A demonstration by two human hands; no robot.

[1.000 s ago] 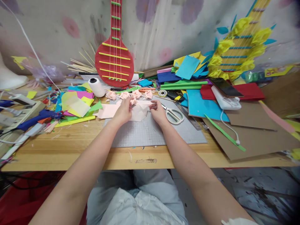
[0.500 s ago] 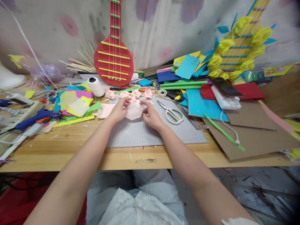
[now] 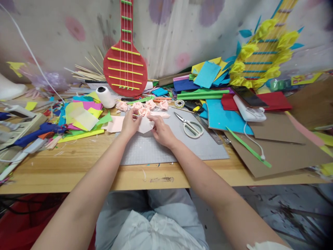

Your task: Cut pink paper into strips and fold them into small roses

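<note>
Between my two hands is a sheet of pale pink crepe-like paper, its lower edges coming to an angled point. My left hand pinches its left side with thumb and fingers. On the right side, my right hand has its fingers closed on the upper edge. Just behind the fingertips sit several crumpled pink paper flowers. A flat pink paper piece lies left of my left hand, and a narrow pink strip lies behind my right hand. Beneath is a grey cutting mat.
Scissors and a metal ruler lie right of my hands. A thread spool stands back left, near coloured paper scraps and a blue glue gun. A red paper instrument leans behind; cardboard lies right.
My right hand has moved left, closer to my left hand, and its fingers now reach over the paper. Less of the paper shows between the hands. The view has shifted slightly.
</note>
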